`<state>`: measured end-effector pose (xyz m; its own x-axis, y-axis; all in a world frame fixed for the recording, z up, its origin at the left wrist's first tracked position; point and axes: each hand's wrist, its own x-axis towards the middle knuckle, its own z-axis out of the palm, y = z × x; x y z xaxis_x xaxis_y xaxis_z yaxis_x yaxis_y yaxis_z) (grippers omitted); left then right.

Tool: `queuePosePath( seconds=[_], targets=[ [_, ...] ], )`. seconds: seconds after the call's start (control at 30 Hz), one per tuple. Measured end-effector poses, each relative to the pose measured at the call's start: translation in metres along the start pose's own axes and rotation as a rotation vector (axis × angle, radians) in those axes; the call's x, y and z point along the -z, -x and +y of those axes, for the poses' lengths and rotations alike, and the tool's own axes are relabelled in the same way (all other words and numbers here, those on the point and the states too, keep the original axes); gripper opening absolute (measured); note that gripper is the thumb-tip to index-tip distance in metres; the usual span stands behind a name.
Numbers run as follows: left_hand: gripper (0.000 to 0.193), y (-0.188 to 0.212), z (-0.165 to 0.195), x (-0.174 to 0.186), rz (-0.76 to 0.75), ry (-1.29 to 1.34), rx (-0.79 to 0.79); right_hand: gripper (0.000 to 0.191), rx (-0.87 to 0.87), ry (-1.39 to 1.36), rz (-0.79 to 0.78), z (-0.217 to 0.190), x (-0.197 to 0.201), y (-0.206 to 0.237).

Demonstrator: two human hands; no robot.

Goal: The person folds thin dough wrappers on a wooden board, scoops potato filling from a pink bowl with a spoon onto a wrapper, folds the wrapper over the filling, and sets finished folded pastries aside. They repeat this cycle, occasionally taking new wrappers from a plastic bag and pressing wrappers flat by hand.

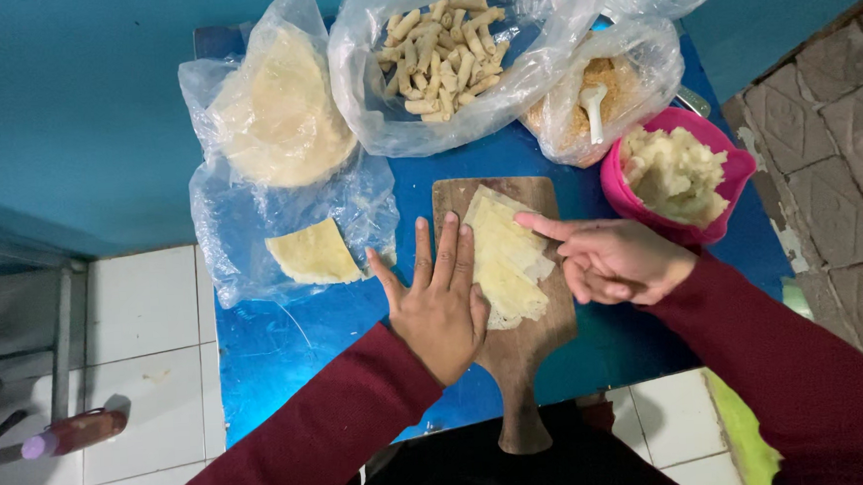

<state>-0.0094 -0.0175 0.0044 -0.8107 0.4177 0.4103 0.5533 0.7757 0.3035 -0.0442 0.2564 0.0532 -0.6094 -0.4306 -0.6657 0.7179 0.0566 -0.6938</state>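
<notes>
**A:** So, from my remote feed, nearest the camera: the left hand (442,306) lies flat, fingers spread, palm down on the left part of the wooden board (516,356), holding nothing, just pinning the board and touching the edge of the wrapper stack (507,258). The right hand (615,260) is loosely curled, only the index finger out, its tip touching the stack's upper right side. No grasp there either.

**B:** Any tips for doing it well?

**A:** I reckon light pressure is key. Those thin sheets look like they'd tear, so I'd tease one edge with the fingertip while the flat palm keeps the rest from sliding.

**B:** And further back?

**A:** Pink bowl (706,213) of mashed filling just right of the board, a folded wrapper (314,254) on plastic to the left, then bags of round wrappers (282,113), finished rolls (442,60) and crumbs (591,101) at the far end of the blue table (290,353).
</notes>
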Motion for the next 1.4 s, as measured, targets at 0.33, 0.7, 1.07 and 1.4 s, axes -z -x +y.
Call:
queuePosePath(
  seconds=[0.33,0.7,1.07,1.4],
  targets=[
    [0.068,0.000,0.000,-0.003,0.018,0.005,0.009,0.069,0.438,1.270,0.517,0.011,-0.043,0.012],
    [0.071,0.000,0.000,-0.005,0.013,-0.021,0.003,0.060,0.603,2.022,0.875,0.031,-0.058,0.011],
    [0.071,-0.002,0.004,-0.002,0.018,-0.001,0.026,0.048,0.811,1.335,0.549,0.003,-0.052,0.054],
    [0.070,-0.001,0.001,-0.003,0.005,-0.009,0.011,0.056,0.937,1.537,0.687,0.053,-0.079,0.041]
  ],
)
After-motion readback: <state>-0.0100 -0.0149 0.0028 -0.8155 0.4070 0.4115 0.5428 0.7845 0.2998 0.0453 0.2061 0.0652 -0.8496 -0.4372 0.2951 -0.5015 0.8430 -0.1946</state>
